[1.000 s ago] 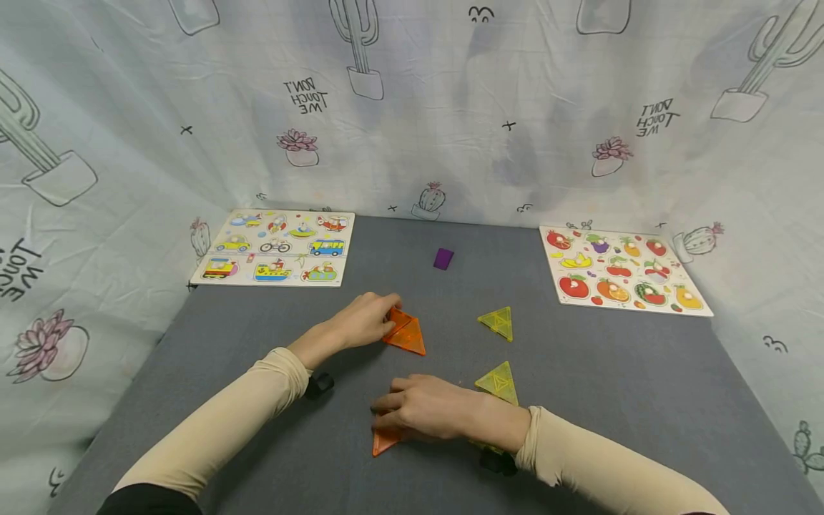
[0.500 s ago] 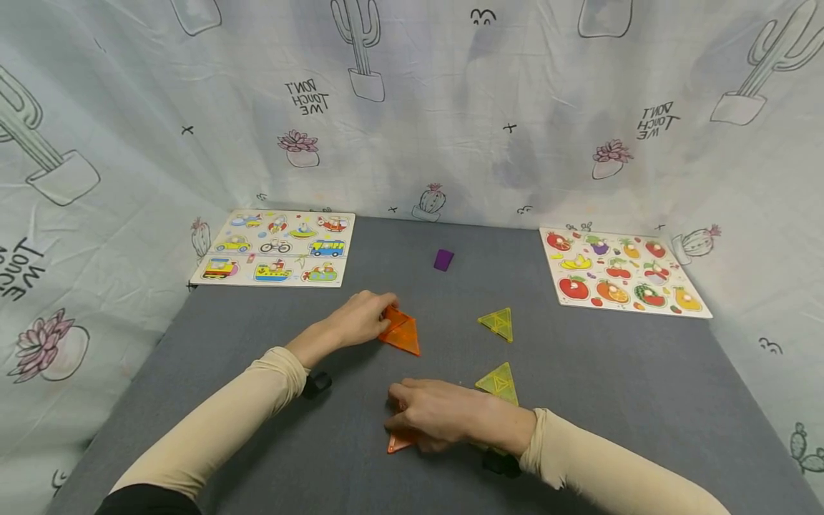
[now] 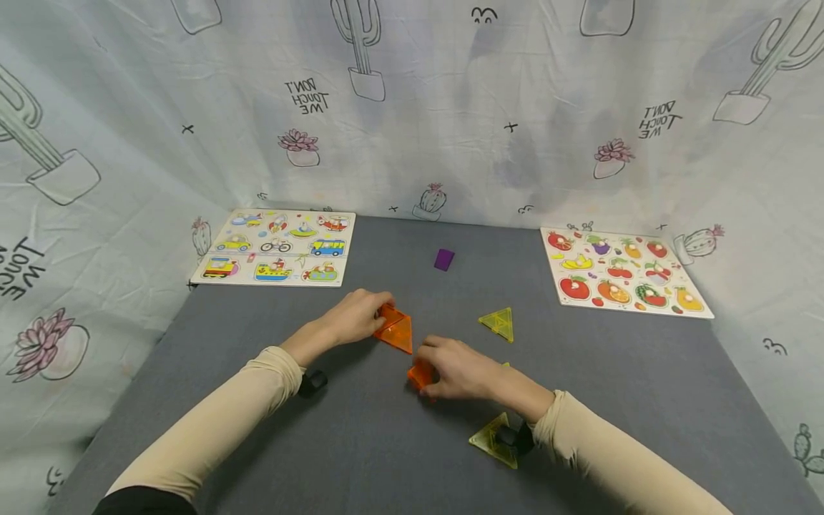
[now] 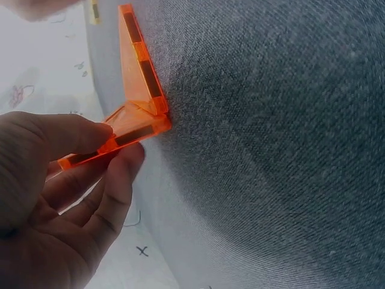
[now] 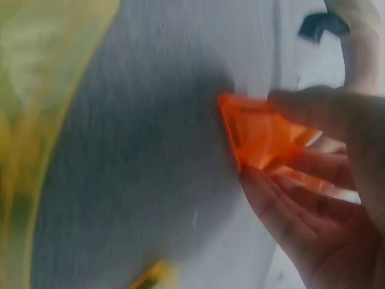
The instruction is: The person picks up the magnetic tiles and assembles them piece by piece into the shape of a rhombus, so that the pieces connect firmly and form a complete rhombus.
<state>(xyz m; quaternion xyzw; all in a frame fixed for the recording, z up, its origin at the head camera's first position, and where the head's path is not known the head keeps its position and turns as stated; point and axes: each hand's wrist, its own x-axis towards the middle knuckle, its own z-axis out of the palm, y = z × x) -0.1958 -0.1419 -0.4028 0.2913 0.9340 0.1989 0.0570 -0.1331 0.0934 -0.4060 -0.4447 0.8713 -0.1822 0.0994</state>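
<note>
My left hand point(image 3: 350, 318) pinches the edge of one of two translucent orange triangular magnetic tiles point(image 3: 398, 333) that meet along a side. In the left wrist view, thumb and fingers grip the near tile point(image 4: 129, 123), while the other tile point(image 4: 138, 63) stands at an angle to it. To the right and nearer the body, my right hand point(image 3: 460, 368) holds another orange triangular tile point(image 3: 420, 376) between thumb and fingers. That tile point(image 5: 255, 135) is tilted in the right wrist view, partly covered by the fingers.
Yellow triangular tiles lie right of the hands: one farther back point(image 3: 498, 323), one under the right wrist point(image 3: 492, 440), another mostly hidden by the right hand. A purple piece point(image 3: 443, 260) lies at the back, between a vehicle picture board point(image 3: 277, 247) and a fruit picture board point(image 3: 621, 270).
My right hand has lifted its orange tile from the near table and carried it away from the body, toward the left hand's pair. The left hand has shifted slightly left with its tiles.
</note>
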